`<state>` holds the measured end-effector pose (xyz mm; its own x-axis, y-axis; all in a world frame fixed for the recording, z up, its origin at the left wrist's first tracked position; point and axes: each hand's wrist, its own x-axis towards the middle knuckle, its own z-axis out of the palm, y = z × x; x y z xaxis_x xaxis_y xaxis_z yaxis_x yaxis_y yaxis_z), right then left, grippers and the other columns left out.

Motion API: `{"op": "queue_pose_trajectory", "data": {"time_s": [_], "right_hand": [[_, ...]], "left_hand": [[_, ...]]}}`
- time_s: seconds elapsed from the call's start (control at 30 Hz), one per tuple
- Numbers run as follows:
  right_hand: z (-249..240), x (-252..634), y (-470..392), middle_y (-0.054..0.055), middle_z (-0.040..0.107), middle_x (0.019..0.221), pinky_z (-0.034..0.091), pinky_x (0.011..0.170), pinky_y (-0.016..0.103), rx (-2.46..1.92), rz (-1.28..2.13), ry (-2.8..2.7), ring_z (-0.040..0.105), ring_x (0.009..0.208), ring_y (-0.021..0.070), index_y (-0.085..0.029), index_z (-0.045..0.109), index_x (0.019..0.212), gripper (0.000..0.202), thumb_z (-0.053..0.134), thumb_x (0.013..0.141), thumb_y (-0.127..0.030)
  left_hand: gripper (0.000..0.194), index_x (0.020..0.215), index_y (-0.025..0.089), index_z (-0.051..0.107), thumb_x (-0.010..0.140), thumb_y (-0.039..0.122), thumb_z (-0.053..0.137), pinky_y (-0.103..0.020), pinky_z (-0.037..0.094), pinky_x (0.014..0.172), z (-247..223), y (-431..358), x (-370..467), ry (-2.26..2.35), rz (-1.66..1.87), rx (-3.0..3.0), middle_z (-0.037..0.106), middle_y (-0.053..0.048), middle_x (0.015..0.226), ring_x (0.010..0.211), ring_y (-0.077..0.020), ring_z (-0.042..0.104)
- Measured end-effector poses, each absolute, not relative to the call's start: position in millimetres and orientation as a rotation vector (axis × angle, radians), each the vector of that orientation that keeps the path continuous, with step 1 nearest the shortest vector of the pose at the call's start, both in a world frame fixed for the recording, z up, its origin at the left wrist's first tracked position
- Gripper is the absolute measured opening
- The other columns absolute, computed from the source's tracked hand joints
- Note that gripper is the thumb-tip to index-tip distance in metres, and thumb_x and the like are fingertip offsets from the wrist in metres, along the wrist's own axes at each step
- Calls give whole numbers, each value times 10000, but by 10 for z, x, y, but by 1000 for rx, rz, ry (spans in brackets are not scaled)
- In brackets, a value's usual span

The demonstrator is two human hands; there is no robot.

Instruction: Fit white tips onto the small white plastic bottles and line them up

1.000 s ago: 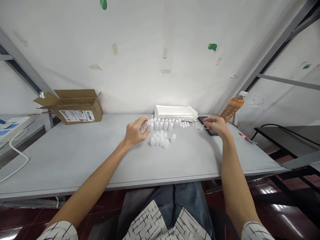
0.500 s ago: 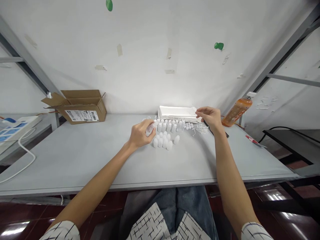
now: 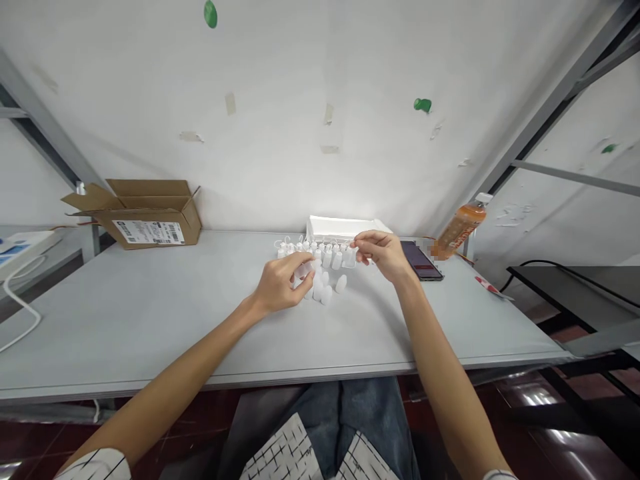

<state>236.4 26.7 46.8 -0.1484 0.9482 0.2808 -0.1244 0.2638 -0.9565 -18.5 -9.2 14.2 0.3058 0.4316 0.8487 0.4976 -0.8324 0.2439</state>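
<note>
My left hand [image 3: 280, 285] is closed in a pinch around a small translucent plastic piece [image 3: 303, 269], just above the table. Under and beside its fingertips stand several white rounded plastic pieces [image 3: 326, 295]; one more [image 3: 341, 284] stands a little apart to the right. Behind them are rows of small white bottles [image 3: 327, 257], some with thin loops on top. My right hand [image 3: 381, 255] is closed, thumb and forefinger pressed together at the right end of these rows. Whatever it pinches is too small to make out.
A white tray-like box [image 3: 343, 227] lies against the wall behind the bottles. To the right are a phone [image 3: 423, 260], a tilted bottle of orange drink [image 3: 461, 230] and a red-and-white packet [image 3: 490, 287]. An opened cardboard box [image 3: 150, 223] stands back left, near a power strip [image 3: 27, 252].
My right hand has moved left and slightly down, from the white box to the bottles, uncovering the phone. My left hand keeps its pinch, now over the rounded pieces. The view has shifted slightly.
</note>
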Motion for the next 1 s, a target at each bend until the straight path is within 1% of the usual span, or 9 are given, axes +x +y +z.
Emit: {"op": "queue_pose_trajectory", "data": {"time_s": [0.17,0.4,0.53,0.63,0.7,0.77,0.87,0.93,1.0], "right_hand": [[441,2053,104,50,739,753,435,442,239,-675,1421,-1622,622,467,123,-153,720,825,238,834,709,-326],[434,1986,57,41,735,787,466,471,239,-614,1505,-1632,634,517,121,-156,687,831,221,824,735,-301],[421,1978,56,45,743,791,378,400,211,-674,1467,-1587,605,478,106,-163,703,820,224,840,706,-299],[415,1949,31,55,751,802,243,345,205,-759,1422,-1576,511,397,66,-166,739,830,228,837,698,-323],[417,1921,2,52,741,772,204,346,210,-802,1394,-1565,455,375,48,-165,753,825,233,841,687,-331],[420,1891,-25,31,702,684,200,358,211,-825,1370,-1546,429,381,46,-163,758,818,233,840,684,-335],[419,1853,-49,-20,578,532,204,368,204,-829,1335,-1519,404,398,53,-168,759,813,211,828,700,-332],[411,1834,-53,-34,529,505,214,363,204,-816,1308,-1518,396,405,59,-174,760,808,189,815,716,-329],[400,1819,-54,-27,543,533,248,360,211,-799,1285,-1525,407,413,65,-180,759,804,177,806,726,-331]], "left_hand": [[180,1021,166,631,857,217,579,-196,455,467,136,-128,-145,-919,-1601,-2586,714,-31,816,550,-95,578],[171,994,166,637,835,204,583,-200,457,473,113,-114,-153,-901,-1598,-2592,706,-24,794,518,-83,542],[160,990,165,634,845,196,573,-198,442,471,132,-124,-151,-878,-1610,-2575,697,-16,768,501,-79,526],[153,981,170,629,840,176,572,-201,440,485,151,-128,-158,-852,-1628,-2536,687,-2,744,495,-77,536],[148,974,171,624,837,161,568,-203,437,492,161,-128,-165,-839,-1621,-2524,687,2,748,495,-75,548],[141,968,170,621,840,156,563,-204,434,493,166,-124,-172,-832,-1614,-2519,690,-1,756,498,-76,558],[135,966,173,624,851,172,553,-210,440,495,162,-117,-178,-859,-1599,-2520,699,-9,769,499,-80,565],[135,966,178,629,859,182,547,-214,447,498,156,-114,-177,-872,-1589,-2540,698,-9,761,496,-82,564],[140,973,175,635,864,179,548,-213,447,495,151,-117,-173,-855,-1598,-2562,699,-13,765,495,-80,562]]}}
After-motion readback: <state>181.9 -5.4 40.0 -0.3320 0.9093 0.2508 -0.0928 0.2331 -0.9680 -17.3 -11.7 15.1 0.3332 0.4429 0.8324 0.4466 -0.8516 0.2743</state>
